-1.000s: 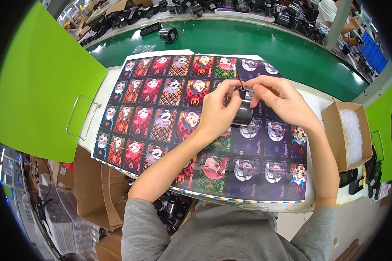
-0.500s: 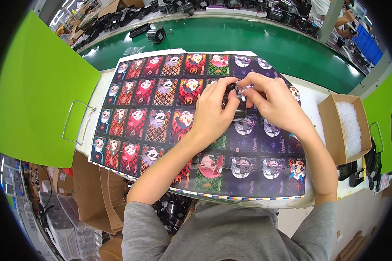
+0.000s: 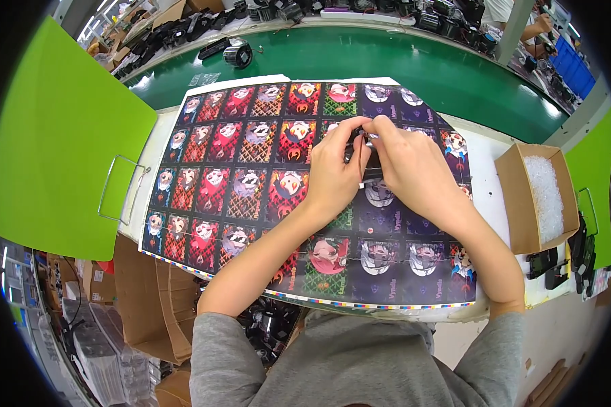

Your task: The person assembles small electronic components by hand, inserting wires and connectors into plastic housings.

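Over the printed sheet (image 3: 251,183) on the bench, both my hands are close together around a small black plastic part (image 3: 372,173). My left hand (image 3: 337,163) is closed on its left side, thumb toward me and index finger over the top. My right hand (image 3: 414,166) has its fingertips pinched at the top of the part, by a thin dark wire. A small white tip (image 3: 362,185) shows below the left thumb. Most of the part is hidden by my fingers, so its exact kind cannot be made out.
Beyond the bench runs a green conveyor belt (image 3: 319,61) carrying a round black part (image 3: 237,55). A cardboard box (image 3: 516,203) of clear plastic bits stands at right. Green panels (image 3: 75,149) flank the bench. An open carton (image 3: 142,298) sits lower left. Another person's arm (image 3: 540,27) shows far right.
My right hand has turned inward and its fingertips have drawn together at the top of the part. The white tip has come into view. The round part on the belt has shifted slightly left.
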`<state>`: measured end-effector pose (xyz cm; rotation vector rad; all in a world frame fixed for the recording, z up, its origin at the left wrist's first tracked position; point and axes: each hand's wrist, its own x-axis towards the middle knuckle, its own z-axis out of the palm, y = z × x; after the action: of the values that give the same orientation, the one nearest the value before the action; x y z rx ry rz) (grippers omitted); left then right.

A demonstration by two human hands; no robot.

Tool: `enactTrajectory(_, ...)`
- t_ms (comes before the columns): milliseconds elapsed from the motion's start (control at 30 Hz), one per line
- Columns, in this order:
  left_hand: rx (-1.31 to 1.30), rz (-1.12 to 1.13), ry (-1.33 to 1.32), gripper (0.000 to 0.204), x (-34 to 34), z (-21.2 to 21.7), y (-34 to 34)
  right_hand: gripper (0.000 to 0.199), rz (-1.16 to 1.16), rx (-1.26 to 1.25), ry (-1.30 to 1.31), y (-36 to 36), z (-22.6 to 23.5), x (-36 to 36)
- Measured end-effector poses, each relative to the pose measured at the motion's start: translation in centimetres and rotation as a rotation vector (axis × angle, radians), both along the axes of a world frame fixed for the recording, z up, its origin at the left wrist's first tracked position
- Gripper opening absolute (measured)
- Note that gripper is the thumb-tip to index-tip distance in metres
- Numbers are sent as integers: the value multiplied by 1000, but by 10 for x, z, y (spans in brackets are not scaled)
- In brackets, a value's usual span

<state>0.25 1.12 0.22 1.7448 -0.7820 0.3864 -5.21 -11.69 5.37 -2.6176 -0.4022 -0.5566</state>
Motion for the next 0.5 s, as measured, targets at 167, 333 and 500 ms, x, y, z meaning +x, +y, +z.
enactTrajectory(167,-1,-8,69,23,-2,3,5,23,-20,-70,-82,-2,-7,2)
enactTrajectory(333,34,1,66,26,-4,3,5,22,-30,2,-120,-5,-8,4)
enactTrajectory(500,18,22,104,28,-4,6,5,22,17,3,-98,-4,-3,3)
